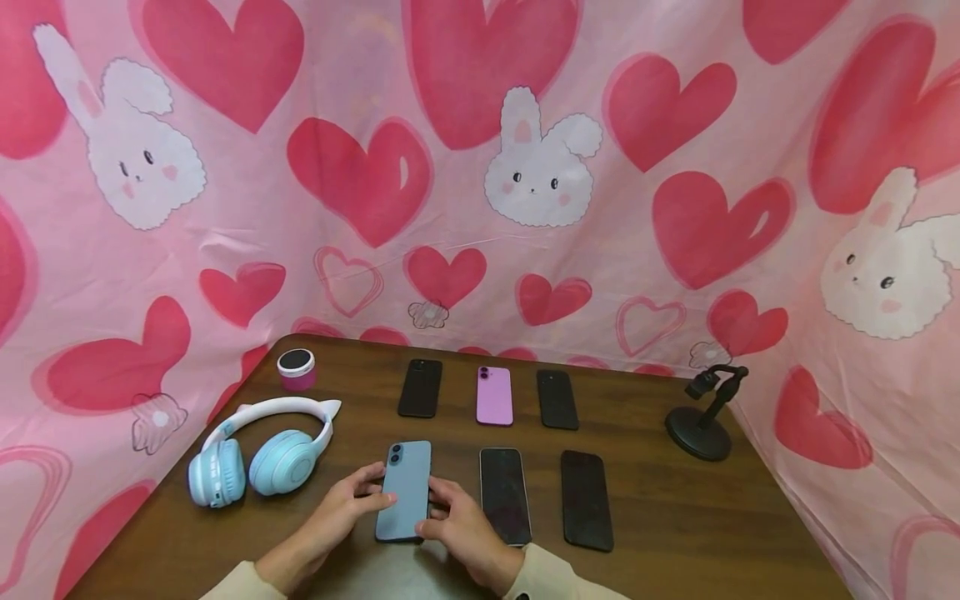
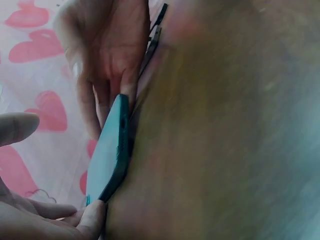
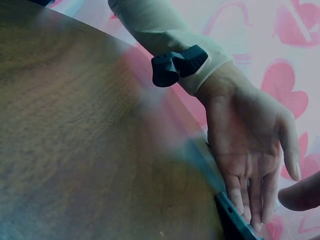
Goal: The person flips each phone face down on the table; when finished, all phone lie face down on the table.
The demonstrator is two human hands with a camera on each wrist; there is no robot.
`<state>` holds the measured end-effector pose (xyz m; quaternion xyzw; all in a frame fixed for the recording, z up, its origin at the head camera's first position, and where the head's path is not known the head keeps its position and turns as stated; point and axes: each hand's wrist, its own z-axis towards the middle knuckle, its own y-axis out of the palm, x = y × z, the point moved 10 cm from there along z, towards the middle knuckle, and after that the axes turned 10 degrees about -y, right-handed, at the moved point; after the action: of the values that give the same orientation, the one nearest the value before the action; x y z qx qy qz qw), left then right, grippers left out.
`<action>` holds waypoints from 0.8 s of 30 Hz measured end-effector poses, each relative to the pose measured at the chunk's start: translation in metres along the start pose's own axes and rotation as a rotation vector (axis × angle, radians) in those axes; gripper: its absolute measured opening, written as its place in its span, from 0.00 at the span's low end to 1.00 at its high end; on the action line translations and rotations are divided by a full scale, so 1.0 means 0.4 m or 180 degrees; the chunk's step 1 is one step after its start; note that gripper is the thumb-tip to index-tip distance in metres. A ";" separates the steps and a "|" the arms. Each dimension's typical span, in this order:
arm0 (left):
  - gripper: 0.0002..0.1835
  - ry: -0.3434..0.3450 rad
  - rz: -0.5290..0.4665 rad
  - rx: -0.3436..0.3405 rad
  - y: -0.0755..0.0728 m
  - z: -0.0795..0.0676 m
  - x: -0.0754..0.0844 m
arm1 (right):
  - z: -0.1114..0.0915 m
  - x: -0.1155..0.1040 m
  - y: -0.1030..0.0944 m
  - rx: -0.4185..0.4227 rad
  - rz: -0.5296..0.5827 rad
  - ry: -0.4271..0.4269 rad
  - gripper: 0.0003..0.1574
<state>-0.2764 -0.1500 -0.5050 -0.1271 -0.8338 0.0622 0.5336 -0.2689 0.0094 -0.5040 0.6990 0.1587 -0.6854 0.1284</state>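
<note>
While the blue-grey phone (image 1: pixel 405 492) lies back-up at the near edge of the worktop (image 1: pixel 675 517), left hand (image 1: pixel 341 508) and right hand (image 1: pixel 461 521) pinch its long edges; headphones (image 1: pixel 258 454) lie left.

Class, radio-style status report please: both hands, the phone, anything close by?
Left hand and right hand pinch blue phone's edges. Phone flat on table. Black phone close right.
</note>
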 end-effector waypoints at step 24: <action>0.41 -0.0160 0.0027 0.0011 -0.031 0.016 -0.007 | 0.022 0.017 0.000 -0.0145 0.0021 0.0156 0.38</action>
<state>-0.2829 -0.1625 -0.5071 -0.1281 -0.8463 0.0691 0.5124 -0.2767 0.0062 -0.5111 0.7129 0.1750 -0.6639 0.1426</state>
